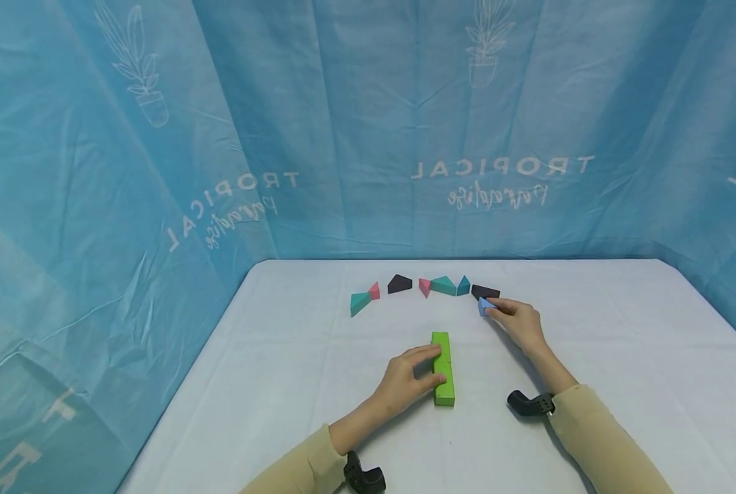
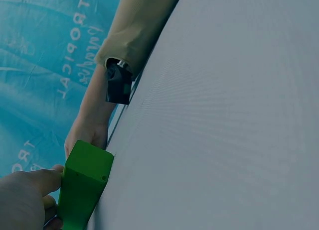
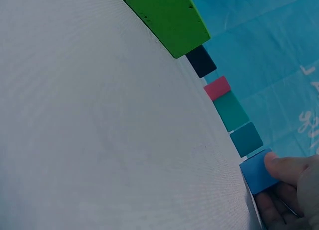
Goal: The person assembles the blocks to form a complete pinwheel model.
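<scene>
In the head view, the left hand lies with thumb and fingers spread apart, their tips touching a pair of green blocks set end to end just right of it. The right hand pinches a blue block at its fingertips. Just beyond those fingertips lies a black block; farther left of the right hand come a dark teal block, a sea-green block and a pink block. Beyond the left hand, well apart from it, are a second black block, a second pink block and a second sea-green block.

The left wrist view shows the left hand's fingertips against the side of the green pair, whose end face is toward the camera; behind it, the right hand is partly hidden.

In the right wrist view, the right hand's thumb presses one face of the blue block, with its fingers curled below. The dark teal block is nearest beyond that grip, and the green pair stands well apart from the hand.
</scene>
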The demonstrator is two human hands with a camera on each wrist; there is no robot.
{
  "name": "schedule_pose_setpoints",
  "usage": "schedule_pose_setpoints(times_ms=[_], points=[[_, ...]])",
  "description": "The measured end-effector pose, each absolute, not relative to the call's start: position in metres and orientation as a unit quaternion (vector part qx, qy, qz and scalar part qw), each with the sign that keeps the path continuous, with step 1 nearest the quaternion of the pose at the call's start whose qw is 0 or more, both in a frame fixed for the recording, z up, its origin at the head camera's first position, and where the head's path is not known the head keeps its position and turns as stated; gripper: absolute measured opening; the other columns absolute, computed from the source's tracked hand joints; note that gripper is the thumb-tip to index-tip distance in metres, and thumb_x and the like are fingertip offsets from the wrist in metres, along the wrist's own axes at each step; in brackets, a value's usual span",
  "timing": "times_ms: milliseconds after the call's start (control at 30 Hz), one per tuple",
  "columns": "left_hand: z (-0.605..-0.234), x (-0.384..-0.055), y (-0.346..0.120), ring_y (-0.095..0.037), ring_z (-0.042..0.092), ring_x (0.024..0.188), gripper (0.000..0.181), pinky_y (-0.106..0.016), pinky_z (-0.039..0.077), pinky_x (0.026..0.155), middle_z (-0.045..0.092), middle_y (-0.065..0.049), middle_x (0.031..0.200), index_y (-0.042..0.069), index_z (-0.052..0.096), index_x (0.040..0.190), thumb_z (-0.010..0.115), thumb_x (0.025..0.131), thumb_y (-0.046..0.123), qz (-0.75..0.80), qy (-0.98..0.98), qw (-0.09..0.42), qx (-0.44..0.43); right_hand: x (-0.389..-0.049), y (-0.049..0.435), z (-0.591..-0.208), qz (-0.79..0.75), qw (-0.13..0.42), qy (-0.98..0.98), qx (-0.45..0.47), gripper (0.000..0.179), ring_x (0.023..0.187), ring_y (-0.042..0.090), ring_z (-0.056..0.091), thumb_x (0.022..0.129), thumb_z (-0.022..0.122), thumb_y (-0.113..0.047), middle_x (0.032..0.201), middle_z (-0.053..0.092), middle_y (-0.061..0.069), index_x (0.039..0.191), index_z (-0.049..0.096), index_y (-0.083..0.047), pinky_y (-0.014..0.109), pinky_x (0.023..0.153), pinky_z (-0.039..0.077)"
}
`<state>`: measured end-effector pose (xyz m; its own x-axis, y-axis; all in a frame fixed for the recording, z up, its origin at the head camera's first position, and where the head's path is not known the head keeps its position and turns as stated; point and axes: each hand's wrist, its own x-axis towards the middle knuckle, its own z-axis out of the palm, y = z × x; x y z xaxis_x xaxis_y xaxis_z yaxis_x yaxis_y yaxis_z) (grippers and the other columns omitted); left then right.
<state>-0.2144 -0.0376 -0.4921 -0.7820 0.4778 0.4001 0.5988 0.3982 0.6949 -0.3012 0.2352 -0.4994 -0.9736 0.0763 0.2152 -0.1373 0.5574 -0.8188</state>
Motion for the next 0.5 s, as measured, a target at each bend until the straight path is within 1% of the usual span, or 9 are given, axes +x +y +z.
schedule_pose_setpoints(times_ms=[267,500], points=[[-0.492,-0.213,-0.037,-0.016,0.049,0.122,0.049,-0.03,0.039,0.102,0.058,-0.005,0.128,0.003,0.06,0.126,0.072,0.085,0.026,-0.445,-0.832,0.072,-0.324,-0.3,0.235,-0.497,0.479,0.117,-0.87,0.003,0.043,0.117,0.038,0.051,0.089,0.066,-0.033,0.115,0.063,0.018,0.119,0.065,-0.003,0.053,0.096,0.04],[-0.492,-0.213,-0.038,-0.017,0.05,0.122,0.049,-0.03,0.039,0.102,0.059,-0.005,0.127,0.003,0.06,0.126,0.072,0.084,0.026,-0.44,-0.834,0.077,-0.324,-0.297,0.233,-0.475,0.535,0.108,-0.838,-0.016,0.05,0.119,0.032,0.05,0.088,0.065,-0.042,0.123,0.061,0.015,0.124,0.063,-0.007,0.047,0.095,0.043]])
